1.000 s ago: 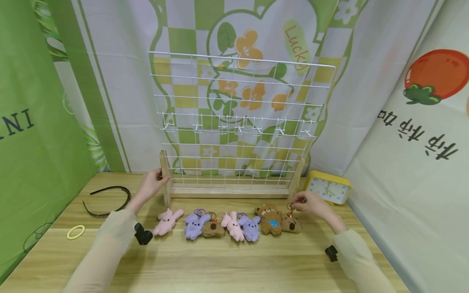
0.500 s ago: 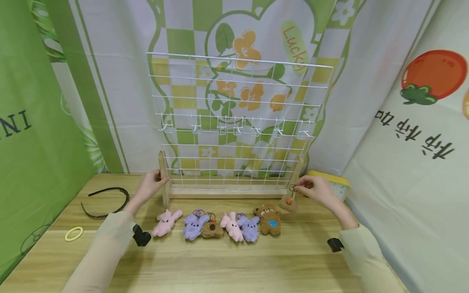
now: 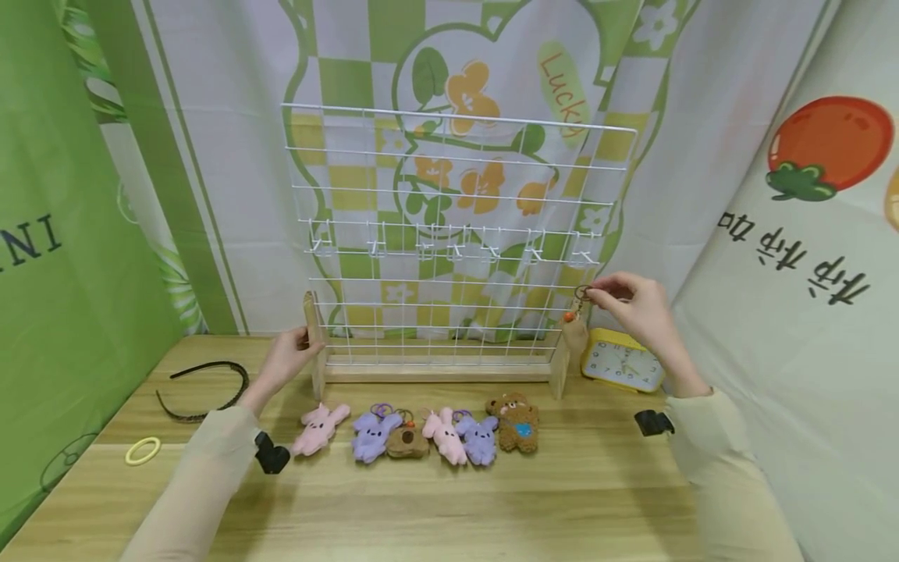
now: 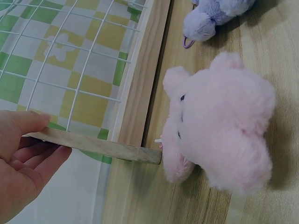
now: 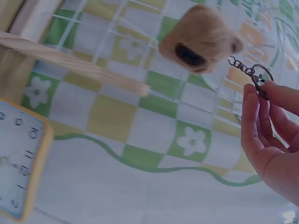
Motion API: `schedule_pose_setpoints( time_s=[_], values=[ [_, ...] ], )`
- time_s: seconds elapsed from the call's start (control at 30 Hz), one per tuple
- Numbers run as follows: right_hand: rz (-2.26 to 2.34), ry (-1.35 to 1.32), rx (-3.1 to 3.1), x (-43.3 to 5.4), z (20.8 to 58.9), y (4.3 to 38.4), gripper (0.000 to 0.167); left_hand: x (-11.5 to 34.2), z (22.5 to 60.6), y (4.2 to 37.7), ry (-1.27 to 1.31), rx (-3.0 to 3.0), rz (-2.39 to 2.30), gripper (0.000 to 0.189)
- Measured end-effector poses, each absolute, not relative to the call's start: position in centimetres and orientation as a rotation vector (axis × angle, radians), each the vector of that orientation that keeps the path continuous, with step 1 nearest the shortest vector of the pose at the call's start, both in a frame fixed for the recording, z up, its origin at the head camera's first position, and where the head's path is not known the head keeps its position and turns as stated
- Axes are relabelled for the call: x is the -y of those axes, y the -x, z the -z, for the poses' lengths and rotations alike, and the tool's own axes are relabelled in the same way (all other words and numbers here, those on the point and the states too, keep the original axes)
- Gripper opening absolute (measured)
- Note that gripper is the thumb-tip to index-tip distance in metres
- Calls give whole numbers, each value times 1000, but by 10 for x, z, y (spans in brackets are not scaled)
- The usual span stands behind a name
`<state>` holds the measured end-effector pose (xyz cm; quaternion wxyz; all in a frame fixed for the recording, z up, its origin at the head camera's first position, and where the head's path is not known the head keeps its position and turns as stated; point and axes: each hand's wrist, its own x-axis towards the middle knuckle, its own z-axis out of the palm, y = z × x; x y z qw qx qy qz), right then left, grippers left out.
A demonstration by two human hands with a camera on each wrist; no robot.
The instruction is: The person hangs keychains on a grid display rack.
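Note:
My right hand (image 3: 635, 312) pinches the metal ring (image 5: 261, 80) of a brown plush keychain (image 5: 201, 39), which dangles on its short chain near the rack's right post, below the rightmost hook (image 3: 584, 257). With thumb and fingers my left hand (image 3: 286, 361) grips the left wooden post (image 4: 100, 145) of the white wire grid rack (image 3: 449, 281). A row of small white hooks crosses the grid. In front of the rack lie plush keychains: a pink one (image 4: 224, 126) close to the left post, purple ones (image 3: 374, 437), another brown one (image 3: 407, 442), a second pink one (image 3: 446, 437) and a curly brown bear (image 3: 516, 423).
A yellow alarm clock (image 3: 623, 361) stands behind the table's right side, beside the rack. On the left lie a black headband (image 3: 242, 382) and a yellow ring (image 3: 143, 450). Printed curtains hang behind and at both sides.
My right hand has lifted the brown plush keychain by its ring from the right end of the row, up toward the hooks. The left hand keeps its hold on the post.

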<state>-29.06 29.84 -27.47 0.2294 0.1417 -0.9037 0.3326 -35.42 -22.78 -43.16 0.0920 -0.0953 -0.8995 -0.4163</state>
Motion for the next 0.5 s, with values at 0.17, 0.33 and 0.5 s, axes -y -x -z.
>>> schedule_pose_setpoints(
  time_s=[0.17, 0.33, 0.5],
  values=[
    [-955, -369, 2426, -300, 257, 293, 24, 228, 432, 354, 280, 2665, 1221, 28],
    [-968, -314, 2411, -304, 246, 297, 26, 228, 432, 355, 282, 2663, 1221, 28],
    [-937, -253, 2457, -306, 242, 300, 27, 228, 432, 355, 292, 2655, 1217, 28]
  ],
)
